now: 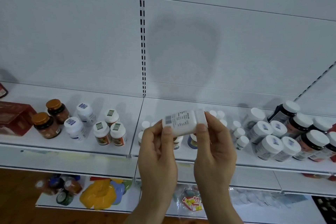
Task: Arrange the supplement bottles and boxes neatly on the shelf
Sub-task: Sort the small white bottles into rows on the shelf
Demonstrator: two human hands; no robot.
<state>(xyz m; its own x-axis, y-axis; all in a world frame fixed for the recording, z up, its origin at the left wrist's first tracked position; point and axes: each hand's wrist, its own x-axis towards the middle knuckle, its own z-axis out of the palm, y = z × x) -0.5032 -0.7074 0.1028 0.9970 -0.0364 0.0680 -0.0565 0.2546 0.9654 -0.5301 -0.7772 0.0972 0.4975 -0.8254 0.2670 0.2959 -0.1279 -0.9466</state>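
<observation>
You had the white bottle [180, 122] lying on its side, lifted in front of the shelf [72, 143], at about 6 o'clock from the shadow on the back panel. Your left hand [157, 152] pinched the base end, thumb on the label; your right hand [214, 149] pinched the cap [201, 117] end, fingers [211, 120] curled over it. It looked light, rigid plastic, smooth and a touch slippery, so the body was the safer hold than the cap. Small white bottles [240, 136] stood at 3 o'clock, orange-lidded jars [47, 123] at 9.
</observation>
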